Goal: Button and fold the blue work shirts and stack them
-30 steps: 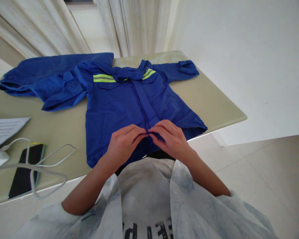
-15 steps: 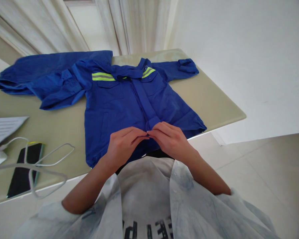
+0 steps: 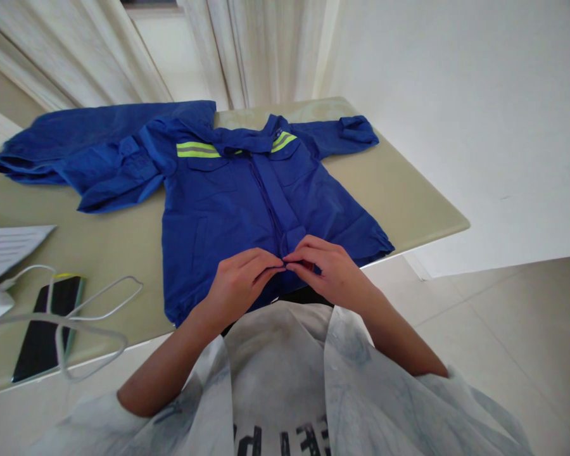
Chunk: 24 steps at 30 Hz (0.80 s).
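Both hands drop slightly toward the body compared with a second ago, fingertips a bit lower; jacket lies in about the same spot. Left hand (image 3: 237, 282) pinches the jacket (image 3: 213, 206) at its near edge, thumb and fingertips together. Right hand (image 3: 337, 269) pinches at the same place, fingers bent, thumb underneath, a gap behind the tips. Fingertips of the two meet or nearly so; exact bit gripped is too small to tell. Jacket is spread on the table (image 3: 408, 202), front up, mostly beyond the hands, collar at the far end, its lower edge at the wrists and partly hidden by them. Front flap (image 3: 280, 196) runs from the collar down to the fingertips. Yellow-green stripe (image 3: 198, 149) on the chest, well apart from the hands. Sleeves stretch out left and right, the left-side one against a blue cloth (image 3: 109, 120). At left on the table: paper (image 3: 9, 250), phone (image 3: 42, 335) with a pale cable (image 3: 118, 311) looping beside and over it, all apart from both hands.
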Tool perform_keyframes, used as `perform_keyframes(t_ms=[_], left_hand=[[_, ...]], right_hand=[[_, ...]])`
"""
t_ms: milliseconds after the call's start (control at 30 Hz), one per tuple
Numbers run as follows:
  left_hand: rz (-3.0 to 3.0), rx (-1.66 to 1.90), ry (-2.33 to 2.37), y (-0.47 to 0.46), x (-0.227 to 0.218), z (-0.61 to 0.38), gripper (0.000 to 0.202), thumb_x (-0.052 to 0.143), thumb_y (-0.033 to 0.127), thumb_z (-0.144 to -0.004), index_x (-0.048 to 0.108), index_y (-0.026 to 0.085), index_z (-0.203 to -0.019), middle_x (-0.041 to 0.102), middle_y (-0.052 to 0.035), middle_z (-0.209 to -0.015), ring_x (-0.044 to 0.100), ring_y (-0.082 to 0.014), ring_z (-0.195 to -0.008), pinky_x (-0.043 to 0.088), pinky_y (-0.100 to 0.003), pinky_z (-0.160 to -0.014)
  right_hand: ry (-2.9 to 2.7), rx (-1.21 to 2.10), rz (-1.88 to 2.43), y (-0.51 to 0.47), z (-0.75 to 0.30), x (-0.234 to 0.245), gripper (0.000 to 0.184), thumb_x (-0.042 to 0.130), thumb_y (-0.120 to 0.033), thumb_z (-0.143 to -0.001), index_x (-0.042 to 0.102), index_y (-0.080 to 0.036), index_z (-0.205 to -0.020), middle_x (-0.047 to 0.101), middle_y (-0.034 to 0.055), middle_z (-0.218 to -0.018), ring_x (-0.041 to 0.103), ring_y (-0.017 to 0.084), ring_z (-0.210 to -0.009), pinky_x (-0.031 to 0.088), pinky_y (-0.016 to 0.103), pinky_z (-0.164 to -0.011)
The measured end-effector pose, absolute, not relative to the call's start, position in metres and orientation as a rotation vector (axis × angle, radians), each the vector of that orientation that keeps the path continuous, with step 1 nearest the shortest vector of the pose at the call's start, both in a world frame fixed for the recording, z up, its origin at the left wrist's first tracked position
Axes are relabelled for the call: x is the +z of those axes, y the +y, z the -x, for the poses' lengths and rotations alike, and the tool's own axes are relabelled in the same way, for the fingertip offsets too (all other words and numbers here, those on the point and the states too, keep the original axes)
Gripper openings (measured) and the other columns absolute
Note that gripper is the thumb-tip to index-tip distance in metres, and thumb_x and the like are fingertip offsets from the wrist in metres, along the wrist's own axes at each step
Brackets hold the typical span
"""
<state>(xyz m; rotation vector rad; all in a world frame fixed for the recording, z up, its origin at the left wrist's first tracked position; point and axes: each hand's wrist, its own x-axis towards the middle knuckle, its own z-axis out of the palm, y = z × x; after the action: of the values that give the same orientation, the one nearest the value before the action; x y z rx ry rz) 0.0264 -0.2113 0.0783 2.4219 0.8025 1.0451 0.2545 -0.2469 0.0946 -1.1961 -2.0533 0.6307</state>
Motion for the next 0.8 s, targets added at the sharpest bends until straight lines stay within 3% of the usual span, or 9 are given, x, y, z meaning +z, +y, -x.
perform_keyframes(t_ms=[300,500,667,800], left_hand=[[-2.756,1.025,0.617,-0.236,0.079,-0.032,0.014,0.065,0.015,-0.099,0.073,0.018,-0.111,0.079,-0.006,-0.098,0.073,-0.0184,-0.085,0.06,-0.033,-0.079],[-2.76,1.177,0.392,-0.243,0.075,-0.035,0.023,0.064,0.009,-0.098,0.07,0.018,-0.118,0.079,-0.0063,-0.102,0.073,-0.0189,-0.09,0.061,-0.034,-0.077],[-2.666,1.223,0.508,-0.242,0.066,-0.039,0.019,0.061,0.008,-0.099,0.069,0.019,-0.113,0.077,-0.0042,-0.096,0.07,-0.0163,-0.083,0.059,-0.032,-0.075],[-2.888,1.004,0.618,-0.24,0.072,-0.038,0.015,0.055,0.011,-0.103,0.068,0.016,-0.111,0.072,-0.0047,-0.091,0.066,-0.0165,-0.079,0.055,-0.032,-0.07]], right_hand=[[-2.256,0.569,1.162,-0.261,-0.274,0.119,0.01,0.066,-0.015,-0.099,0.073,-0.022,-0.096,0.071,0.0042,-0.093,0.063,0.02,-0.089,0.051,0.037,-0.083],[-2.498,0.459,1.063,-0.244,-0.282,0.129,0.005,0.065,-0.021,-0.101,0.067,-0.021,-0.096,0.071,0.0085,-0.114,0.061,0.025,-0.108,0.045,0.043,-0.097],[-2.65,0.525,0.906,-0.216,-0.277,0.13,0.004,0.064,-0.018,-0.099,0.065,-0.021,-0.096,0.07,0.0068,-0.105,0.062,0.022,-0.1,0.044,0.039,-0.092],[-2.729,0.634,0.923,-0.201,-0.273,0.128,0.006,0.064,-0.018,-0.098,0.064,-0.02,-0.093,0.068,0.003,-0.092,0.061,0.019,-0.085,0.044,0.033,-0.081]])
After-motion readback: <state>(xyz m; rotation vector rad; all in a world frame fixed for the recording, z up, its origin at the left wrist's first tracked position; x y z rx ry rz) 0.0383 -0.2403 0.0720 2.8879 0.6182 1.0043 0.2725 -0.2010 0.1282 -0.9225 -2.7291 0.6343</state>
